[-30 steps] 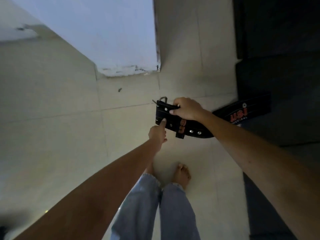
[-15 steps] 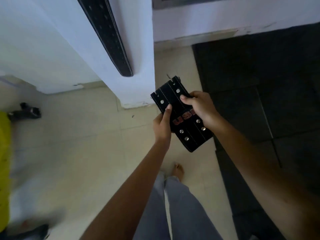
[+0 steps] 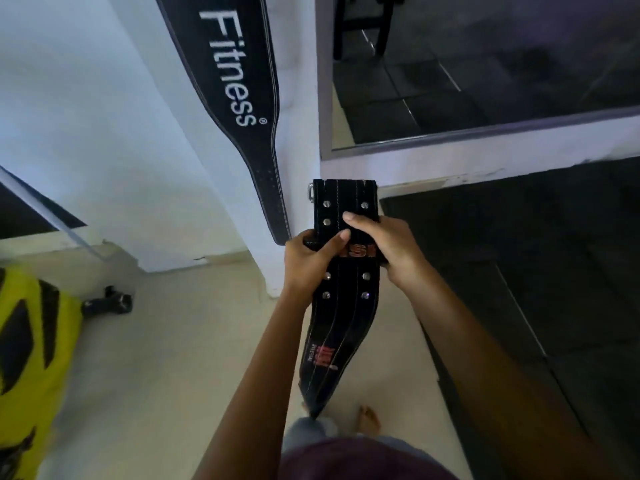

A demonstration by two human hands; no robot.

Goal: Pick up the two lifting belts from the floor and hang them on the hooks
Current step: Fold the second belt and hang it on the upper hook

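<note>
Two belts — one studded belt (image 3: pixel 341 282) clamped by both hands' fingers, one Fitness belt (image 3: pixel 239 98) hanging.

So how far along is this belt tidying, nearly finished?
About halfway, it seems. One black belt marked Fitness already hangs down the white wall; its hook is out of view. The second, a studded belt, is off the floor, gripped near its buckle end by the left hand and right hand. It has yet to be hung up.
</note>
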